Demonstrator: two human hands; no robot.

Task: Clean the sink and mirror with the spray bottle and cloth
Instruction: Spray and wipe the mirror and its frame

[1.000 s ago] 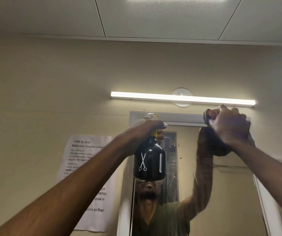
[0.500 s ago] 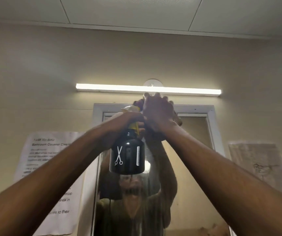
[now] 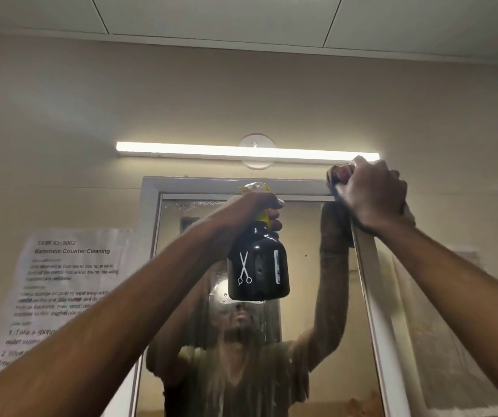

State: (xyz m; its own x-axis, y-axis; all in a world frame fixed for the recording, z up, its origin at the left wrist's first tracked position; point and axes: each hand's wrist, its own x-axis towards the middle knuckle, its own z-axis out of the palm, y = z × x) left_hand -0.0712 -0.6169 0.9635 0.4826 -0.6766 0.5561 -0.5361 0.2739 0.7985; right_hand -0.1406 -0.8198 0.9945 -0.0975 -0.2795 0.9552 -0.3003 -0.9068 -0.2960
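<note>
A white-framed mirror (image 3: pixel 301 236) hangs on the wall ahead, its glass streaked and wet. My left hand (image 3: pixel 253 209) grips the yellow neck of a black spray bottle (image 3: pixel 258 266) printed with white scissors and a comb, held up in front of the glass. At the mirror's top right corner my right hand (image 3: pixel 374 200) presses a dark cloth (image 3: pixel 338 176) against the frame and glass. Only a small bunched part of the cloth shows above my fingers. The sink is out of view.
A long lit tube lamp (image 3: pixel 247 152) runs just above the mirror. A printed task sheet (image 3: pixel 70 281) is taped to the wall left of the mirror, and another pale sheet (image 3: pixel 440 326) hangs to the right. The ceiling is close overhead.
My right hand with the cloth has swept from the mirror's top middle, beside the bottle, to the top right corner. The left hand keeps the bottle raised in much the same place.
</note>
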